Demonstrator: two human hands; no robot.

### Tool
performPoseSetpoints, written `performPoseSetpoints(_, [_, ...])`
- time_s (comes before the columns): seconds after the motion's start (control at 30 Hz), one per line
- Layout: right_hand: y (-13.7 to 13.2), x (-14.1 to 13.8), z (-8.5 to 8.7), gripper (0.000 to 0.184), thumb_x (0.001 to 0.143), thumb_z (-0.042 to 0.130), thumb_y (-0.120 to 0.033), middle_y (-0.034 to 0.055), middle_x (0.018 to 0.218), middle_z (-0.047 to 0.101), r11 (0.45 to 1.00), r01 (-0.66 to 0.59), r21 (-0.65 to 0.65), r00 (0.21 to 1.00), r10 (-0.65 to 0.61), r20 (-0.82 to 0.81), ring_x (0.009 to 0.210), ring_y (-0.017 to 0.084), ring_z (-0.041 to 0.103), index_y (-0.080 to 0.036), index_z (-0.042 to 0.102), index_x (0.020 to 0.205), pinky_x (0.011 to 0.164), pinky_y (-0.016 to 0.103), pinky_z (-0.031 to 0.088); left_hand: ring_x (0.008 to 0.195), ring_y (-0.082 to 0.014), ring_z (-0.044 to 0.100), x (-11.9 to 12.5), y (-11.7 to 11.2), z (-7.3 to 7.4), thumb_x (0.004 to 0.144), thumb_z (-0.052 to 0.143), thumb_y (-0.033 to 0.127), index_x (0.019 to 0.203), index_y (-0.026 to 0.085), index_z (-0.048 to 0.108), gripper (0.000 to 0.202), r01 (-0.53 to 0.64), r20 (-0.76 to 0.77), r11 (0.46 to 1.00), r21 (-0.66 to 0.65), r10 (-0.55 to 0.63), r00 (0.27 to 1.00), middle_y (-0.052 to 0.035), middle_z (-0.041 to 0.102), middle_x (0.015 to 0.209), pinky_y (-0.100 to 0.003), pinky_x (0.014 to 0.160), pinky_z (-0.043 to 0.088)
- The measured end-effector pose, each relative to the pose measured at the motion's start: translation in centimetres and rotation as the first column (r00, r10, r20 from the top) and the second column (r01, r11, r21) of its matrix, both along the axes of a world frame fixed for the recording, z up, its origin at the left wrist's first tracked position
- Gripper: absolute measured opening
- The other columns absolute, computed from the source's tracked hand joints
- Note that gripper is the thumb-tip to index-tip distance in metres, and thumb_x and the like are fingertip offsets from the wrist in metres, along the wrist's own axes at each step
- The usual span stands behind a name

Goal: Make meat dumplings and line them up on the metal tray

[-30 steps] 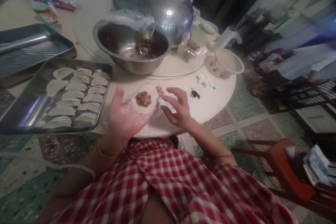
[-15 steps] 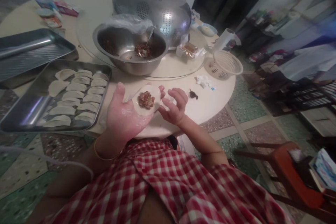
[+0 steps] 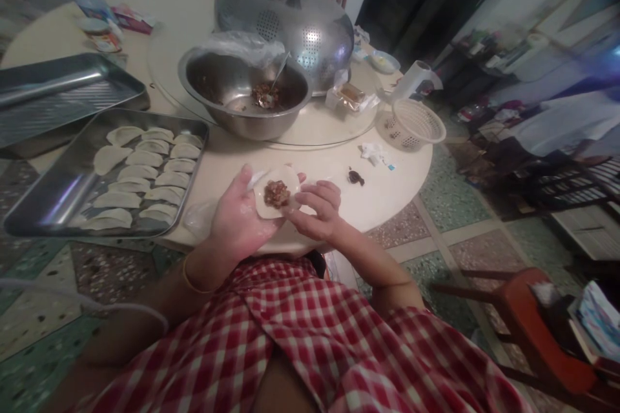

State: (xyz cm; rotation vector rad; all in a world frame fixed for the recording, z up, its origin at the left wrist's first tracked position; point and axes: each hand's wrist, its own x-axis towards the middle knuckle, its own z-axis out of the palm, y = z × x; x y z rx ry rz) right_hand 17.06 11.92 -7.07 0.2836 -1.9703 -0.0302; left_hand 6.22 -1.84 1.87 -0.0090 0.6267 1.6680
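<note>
A round dumpling wrapper [image 3: 261, 201] lies flat across the palm and fingers of my left hand [image 3: 237, 222], whose thumb points up. On the wrapper's middle sits a mound of minced filling [image 3: 277, 194]. My right hand [image 3: 317, 210] meets the wrapper's right edge, thumb below and fingers curled over the rim. In a metal tray [image 3: 29, 213] to the left, several folded dumplings [image 3: 138, 173] lie in rows. Behind my hands stands a steel bowl [image 3: 242, 124] with more filling and a spoon [image 3: 279, 71] in it.
A second metal tray [image 3: 72, 87] is at the left. A large domed steel lid [image 3: 285, 10] stands behind the bowl. Farther right are a clear food pack [image 3: 351, 98], a white basket [image 3: 419, 122], crumpled tissue [image 3: 375, 153] and a dark scrap [image 3: 356, 176]. A red chair [image 3: 537, 310] stands right.
My right hand has closed in on the wrapper's right edge, its fingers now touching it. My left hand and the wrapper have shifted slightly to the right in the view.
</note>
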Motion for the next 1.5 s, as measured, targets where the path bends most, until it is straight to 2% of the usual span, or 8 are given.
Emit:
performPoseSetpoints(0.13, [-1.0, 0.3, -0.4, 0.029, 0.082, 0.068, -0.023, -0.0037, 0.1, 0.07, 0.981, 0.0, -0.195, 0.978, 0.041, 0.204, 0.098, 0.019, 0.064, -0.045, 0.069, 0.1, 0.091, 0.041, 0.052, 0.071, -0.0141, 0.068, 0.4, 0.3, -0.6, 0.099, 0.035, 0.032, 0.109, 0.014, 0.066, 0.038, -0.037, -0.004, 0.996, -0.087, 0.037, 0.999, -0.0059, 0.073, 0.083, -0.021, 0.059, 0.053])
performPoseSetpoints(0.23, [-1.8, 0.3, -0.3, 0.021, 0.083, 0.069, -0.026, -0.0026, 0.102, 0.07, 0.969, 0.011, -0.248, 0.979, 0.041, 0.201, 0.101, 0.02, 0.062, -0.043, 0.07, 0.095, 0.092, 0.041, 0.051, 0.057, -0.0092, 0.062, 0.6, 0.4, -1.1, 0.096, 0.04, 0.021, 0.094, 0.014, 0.069, 0.03, -0.056, -0.02, 0.992, -0.113, 0.054, 0.998, -0.0016, 0.07, 0.07, -0.017, 0.056, 0.051])
performPoseSetpoints(0.4, [-3.4, 0.0, 1.1, 0.008, 0.084, 0.065, -0.03, 0.0015, 0.098, 0.069, 0.965, 0.118, -0.232, 0.993, -0.119, 0.011, 0.098, 0.022, 0.06, -0.035, 0.07, 0.088, 0.088, 0.042, 0.051, 0.071, -0.0098, 0.065, 0.5, 0.3, -2.6, 0.089, 0.053, 0.023, 0.097, 0.015, 0.071, 0.021, -0.059, -0.141, 0.993, -0.101, 0.045, 0.989, -0.0037, 0.075, 0.09, -0.017, 0.064, 0.053])
performPoseSetpoints(0.53, [-4.2, -0.1, 2.2, 0.005, 0.085, 0.064, -0.026, 0.0045, 0.1, 0.067, 0.955, 0.089, -0.282, 0.995, -0.098, -0.016, 0.1, 0.022, 0.06, -0.028, 0.068, 0.086, 0.083, 0.04, 0.053, 0.092, -0.0156, 0.068, 0.5, 0.0, -3.6, 0.081, 0.067, 0.029, 0.097, 0.02, 0.072, 0.019, -0.09, -0.311, 0.993, -0.076, 0.063, 0.948, -0.0034, 0.075, 0.103, -0.02, 0.072, 0.053])
performPoseSetpoints(0.7, [-4.3, 0.2, 2.1, 0.008, 0.085, 0.062, -0.026, 0.0049, 0.106, 0.065, 0.916, 0.133, -0.379, 0.988, -0.095, 0.118, 0.104, 0.024, 0.058, -0.029, 0.068, 0.089, 0.089, 0.044, 0.051, 0.09, -0.0184, 0.067, 0.7, -0.2, -4.1, 0.076, 0.073, 0.034, 0.088, 0.022, 0.073, 0.017, -0.123, -0.445, 0.986, -0.11, 0.062, 0.893, -0.0025, 0.074, 0.091, -0.023, 0.071, 0.051])
performPoseSetpoints(1.0, [-4.9, -0.1, 2.9, 0.006, 0.087, 0.057, -0.024, 0.0059, 0.11, 0.058, 0.862, 0.117, -0.493, 0.993, -0.107, 0.048, 0.104, 0.023, 0.058, -0.026, 0.061, 0.09, 0.089, 0.044, 0.052, 0.093, -0.0207, 0.067, 0.9, -0.2, -3.5, 0.069, 0.078, 0.027, 0.073, 0.02, 0.069, 0.012, -0.117, -0.503, 0.99, -0.085, 0.059, 0.862, -0.0027, 0.072, 0.083, -0.025, 0.075, 0.051])
performPoseSetpoints(1.3, [-4.7, 0.4, 3.6, 0.029, 0.088, 0.057, -0.034, 0.0124, 0.124, 0.056, 0.755, 0.17, -0.634, 0.98, -0.061, 0.19, 0.122, 0.026, 0.055, -0.023, 0.052, 0.114, 0.1, 0.049, 0.048, 0.117, -0.0271, 0.064, 0.6, -0.9, -4.0, 0.075, 0.077, 0.043, 0.115, 0.024, 0.07, 0.044, -0.021, -0.502, 0.999, -0.028, 0.004, 0.865, -0.0075, 0.074, 0.112, -0.036, 0.098, 0.051])
performPoseSetpoints(1.5, [-4.1, 0.7, 3.2, 0.028, 0.089, 0.057, -0.037, 0.0147, 0.143, 0.048, 0.773, 0.181, -0.608, 0.953, 0.015, 0.303, 0.135, 0.028, 0.046, -0.022, 0.062, 0.113, 0.107, 0.052, 0.042, 0.121, -0.0268, 0.062, 0.7, -1.1, -4.4, 0.076, 0.076, 0.043, 0.121, 0.027, 0.067, 0.049, -0.054, -0.468, 0.997, -0.052, 0.023, 0.884, -0.0061, 0.074, 0.115, -0.039, 0.104, 0.048])
